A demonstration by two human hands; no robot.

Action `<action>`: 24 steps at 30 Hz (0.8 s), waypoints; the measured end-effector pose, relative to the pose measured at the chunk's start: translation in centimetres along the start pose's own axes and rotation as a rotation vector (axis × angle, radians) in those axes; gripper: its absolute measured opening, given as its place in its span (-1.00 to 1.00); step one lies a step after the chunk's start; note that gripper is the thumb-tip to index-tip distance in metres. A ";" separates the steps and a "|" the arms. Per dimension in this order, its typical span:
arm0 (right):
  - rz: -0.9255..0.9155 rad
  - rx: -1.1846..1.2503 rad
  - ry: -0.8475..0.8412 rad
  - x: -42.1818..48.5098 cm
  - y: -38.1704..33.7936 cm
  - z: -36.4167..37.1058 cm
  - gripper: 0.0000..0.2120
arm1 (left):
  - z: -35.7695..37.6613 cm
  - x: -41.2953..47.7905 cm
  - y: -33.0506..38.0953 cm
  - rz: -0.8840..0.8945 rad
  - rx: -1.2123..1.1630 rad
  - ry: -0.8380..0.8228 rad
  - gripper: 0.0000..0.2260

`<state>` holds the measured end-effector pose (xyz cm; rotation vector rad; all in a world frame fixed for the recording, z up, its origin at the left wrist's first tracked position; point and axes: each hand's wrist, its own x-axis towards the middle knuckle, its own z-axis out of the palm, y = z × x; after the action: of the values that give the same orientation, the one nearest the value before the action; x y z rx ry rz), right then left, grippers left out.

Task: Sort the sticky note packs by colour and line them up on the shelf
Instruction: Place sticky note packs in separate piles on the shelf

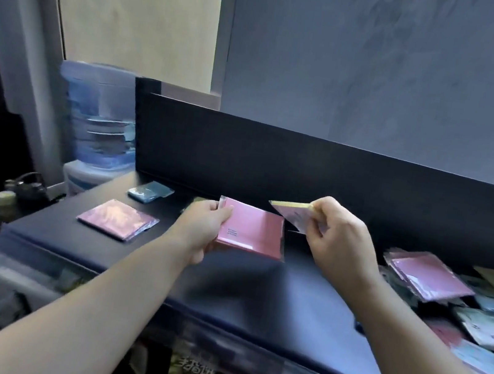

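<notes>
**A pack in each hand above the shelf**

The left hand (pixel 205 228) grips a pink pack (pixel 253 233) by its left edge, thumb on top. The right hand (pixel 340 243) pinches a yellow pack (pixel 292 211), tilted, just beside the pink one. Both hands are raised over the dark shelf (pixel 270 297). To the left, a second pink pack (pixel 117 219) lies flat on the shelf, with a blue pack (pixel 149 191) behind it. At the right lies a mixed pile of packs (pixel 455 294). A water bottle (pixel 101 118) stands beyond the shelf's left end.

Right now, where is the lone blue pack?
In the head view, the blue pack lies far left on the shelf, by its back panel, beyond a pink pack.
</notes>
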<state>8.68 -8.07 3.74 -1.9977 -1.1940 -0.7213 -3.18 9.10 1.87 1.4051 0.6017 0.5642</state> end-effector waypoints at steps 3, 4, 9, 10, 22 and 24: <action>0.000 0.040 -0.056 1.1 -3.4 3.3 -0.96 | -5.6 1.0 0.1 0.023 0.027 0.057 -0.80; 0.001 0.040 -0.070 1.4 -4.4 4.4 -0.96 | -7.4 1.3 0.2 0.032 0.036 0.074 -0.80; 0.066 0.041 -0.071 2.8 -6.8 9.1 -0.90 | -15.5 3.9 0.1 0.090 0.182 0.160 -0.88; 0.094 0.047 -0.068 3.1 -7.0 10.0 -0.89 | -17.0 4.5 0.1 0.101 0.228 0.180 -0.88; 0.372 0.025 -0.403 4.3 -7.2 15.5 -0.73 | -22.7 7.3 -0.8 0.060 0.945 0.193 -0.74; 0.374 -0.084 -0.598 4.2 -7.2 15.5 -0.68 | -22.6 7.2 -0.9 0.064 1.104 0.182 -0.69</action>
<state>5.68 8.75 -0.61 -2.5084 -1.0573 0.0256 -13.41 30.39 -0.93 2.4237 1.1041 0.4087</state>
